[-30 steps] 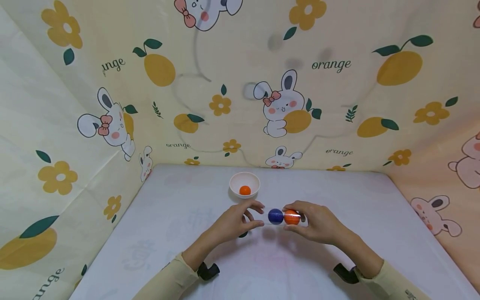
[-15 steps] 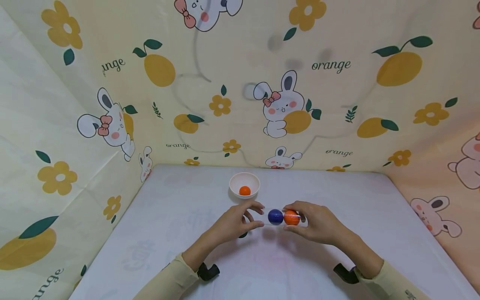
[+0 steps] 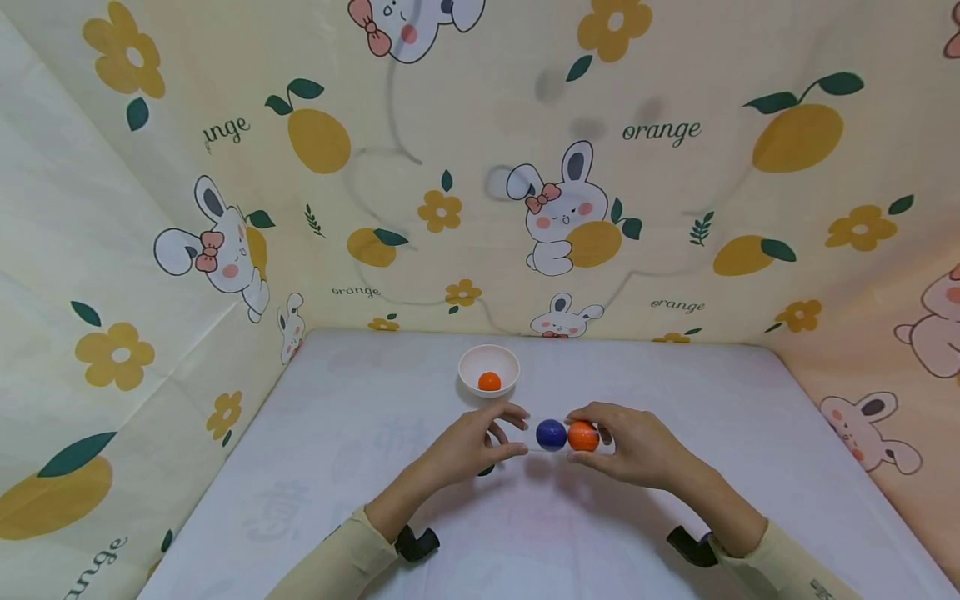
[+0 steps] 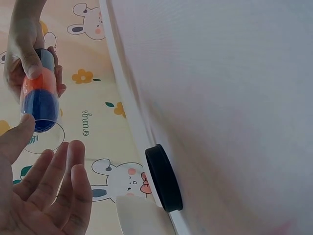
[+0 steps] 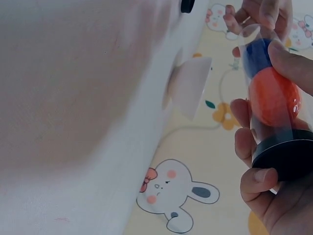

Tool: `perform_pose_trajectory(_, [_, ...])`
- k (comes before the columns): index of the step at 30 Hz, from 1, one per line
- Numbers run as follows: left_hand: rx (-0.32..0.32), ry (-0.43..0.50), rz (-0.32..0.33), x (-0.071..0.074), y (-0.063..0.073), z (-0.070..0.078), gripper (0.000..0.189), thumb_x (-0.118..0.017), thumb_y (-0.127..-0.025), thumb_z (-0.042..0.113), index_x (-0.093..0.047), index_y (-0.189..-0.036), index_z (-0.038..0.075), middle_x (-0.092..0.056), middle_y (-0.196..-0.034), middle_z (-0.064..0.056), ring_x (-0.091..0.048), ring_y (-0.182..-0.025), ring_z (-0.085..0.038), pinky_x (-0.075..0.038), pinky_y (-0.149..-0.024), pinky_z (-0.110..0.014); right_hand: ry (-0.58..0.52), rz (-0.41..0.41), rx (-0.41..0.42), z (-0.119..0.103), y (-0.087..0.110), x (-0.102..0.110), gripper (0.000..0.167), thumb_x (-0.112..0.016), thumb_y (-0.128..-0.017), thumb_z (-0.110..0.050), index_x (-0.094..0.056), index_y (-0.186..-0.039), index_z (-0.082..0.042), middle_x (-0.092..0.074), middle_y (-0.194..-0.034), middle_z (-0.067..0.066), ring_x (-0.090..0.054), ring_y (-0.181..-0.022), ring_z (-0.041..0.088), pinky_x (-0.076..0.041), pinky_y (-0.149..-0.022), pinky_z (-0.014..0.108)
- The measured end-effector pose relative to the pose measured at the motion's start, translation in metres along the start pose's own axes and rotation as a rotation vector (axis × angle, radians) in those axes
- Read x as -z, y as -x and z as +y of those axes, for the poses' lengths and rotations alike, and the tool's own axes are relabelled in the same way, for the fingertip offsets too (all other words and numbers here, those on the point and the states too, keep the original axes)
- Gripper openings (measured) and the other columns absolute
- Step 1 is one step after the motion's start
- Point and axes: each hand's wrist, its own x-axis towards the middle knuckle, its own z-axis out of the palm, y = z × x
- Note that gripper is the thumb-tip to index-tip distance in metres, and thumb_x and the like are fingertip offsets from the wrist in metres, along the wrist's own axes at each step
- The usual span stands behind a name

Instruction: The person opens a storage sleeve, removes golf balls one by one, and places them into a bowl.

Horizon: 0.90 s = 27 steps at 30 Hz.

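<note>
A clear plastic tube [image 5: 259, 34] lies level in the air between both hands, with a blue ball [image 3: 551, 435] and an orange ball [image 3: 583, 436] side by side inside it. My right hand [image 3: 637, 443] grips the tube round its right end, where a black cap [image 5: 283, 156] closes it. At the uncapped left end, my left hand [image 3: 480, 442] holds the rim between thumb and fingertips; its other fingers are spread in the left wrist view. A loose black cap [image 4: 164, 178] rests on the table, mostly hidden behind the left hand in the head view.
Behind the hands stands a white bowl [image 3: 480, 358] with another orange ball [image 3: 490, 382] in it. The white tabletop [image 3: 337, 450] meets patterned cloth walls [image 3: 480, 250] at the back and sides. Black wrist straps [image 3: 417, 543] show at the sleeves.
</note>
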Motion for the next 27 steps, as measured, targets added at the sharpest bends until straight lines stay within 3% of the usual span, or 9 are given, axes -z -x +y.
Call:
perform_pose_trajectory(17, [0.000, 0.034, -0.015, -0.0028, -0.0015, -0.0021, 0.049, -0.080, -0.100, 0.028, -0.061, -0.143, 0.015, -0.071, -0.134, -0.007, -0.069, -0.092, -0.006, -0.059, -0.075, -0.024, 0.002, -0.019, -0.020, 0.0028, 0.0010, 0.0024, 0.046, -0.087, -0.089, -0.049, -0.074, -0.125, -0.023, -0.069, -0.103, -0.017, -0.053, -0.079, 0.001, -0.047, -0.062, 0.022])
perform_pose_trajectory(27, [0.049, 0.015, -0.011, -0.0036, 0.0000, -0.0017, 0.046, -0.081, -0.099, 0.032, -0.062, -0.141, 0.026, -0.070, -0.133, 0.008, -0.066, -0.098, -0.007, -0.060, -0.075, -0.025, -0.029, -0.043, -0.048, 0.0013, 0.0004, 0.0021, 0.047, -0.088, -0.088, -0.048, -0.074, -0.126, -0.022, -0.070, -0.097, -0.013, -0.056, -0.077, 0.005, -0.047, -0.060, 0.022])
